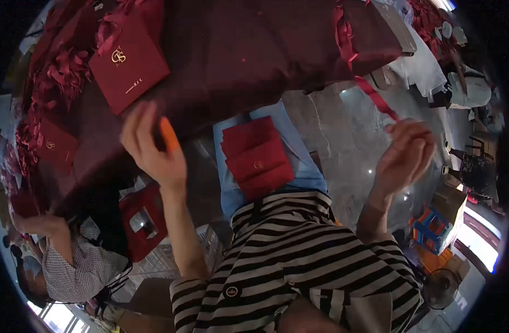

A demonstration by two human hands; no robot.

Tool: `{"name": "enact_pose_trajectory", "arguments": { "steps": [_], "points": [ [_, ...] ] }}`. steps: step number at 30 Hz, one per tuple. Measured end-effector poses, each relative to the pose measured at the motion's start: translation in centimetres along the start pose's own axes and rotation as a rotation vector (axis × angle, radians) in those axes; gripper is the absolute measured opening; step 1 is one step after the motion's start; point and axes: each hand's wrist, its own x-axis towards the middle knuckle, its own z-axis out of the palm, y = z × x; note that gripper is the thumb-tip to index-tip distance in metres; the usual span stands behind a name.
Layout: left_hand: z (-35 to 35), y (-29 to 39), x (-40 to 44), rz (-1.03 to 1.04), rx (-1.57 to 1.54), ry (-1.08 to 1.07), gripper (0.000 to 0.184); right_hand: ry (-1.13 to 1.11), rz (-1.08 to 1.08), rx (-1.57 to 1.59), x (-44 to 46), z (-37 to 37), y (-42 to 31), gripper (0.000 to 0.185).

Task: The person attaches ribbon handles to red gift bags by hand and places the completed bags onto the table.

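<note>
My right hand is closed on the lower end of a dark red ribbon, which runs up to the table edge. My left hand hovers in front of the table, fingers stretched out and slightly blurred. Something bright orange sits at its thumb, perhaps a thumb cover; I cannot tell exactly. Just beyond that hand lies a flat red gift bag or box with a gold logo. Several red pieces, the front one with the same logo, overlap on my lap over blue trousers.
A dark red cloth covers the table. Red ribbons heap at its left, near another red piece. At lower left a person sits beside a white plastic crate. A fan and cartons stand at lower right.
</note>
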Motion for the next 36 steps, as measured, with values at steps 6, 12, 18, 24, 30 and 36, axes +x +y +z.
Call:
{"name": "enact_pose_trajectory", "arguments": {
  "steps": [6,12,18,24,30,36],
  "points": [
    [4.6,6.0,-11.9,-0.059,-0.173,-0.716,0.057,-0.253,0.374,-0.182,-4.2,0.9,4.9,0.015],
    [5.5,4.8,-14.6,-0.078,-0.162,-0.903,0.060,-0.601,-0.002,-0.787,9.7,0.4,7.8,0.015],
    [5.7,3.9,-15.7,-0.063,-0.155,-0.825,0.060,-0.668,-0.190,-0.782,10.2,1.4,8.2,0.017],
    [5.5,3.9,-15.5,-0.063,-0.185,-0.843,0.059,-0.598,-0.100,-0.408,19.8,5.6,5.2,0.024],
    [4.4,5.7,-14.7,0.014,-0.064,-0.735,0.056,-0.212,0.374,-0.257,18.2,8.2,-0.7,0.026],
    [4.2,6.2,-15.3,-0.030,-0.038,-0.740,0.051,-0.095,0.130,-0.430,20.3,3.5,-1.3,0.026]
  ]
}}
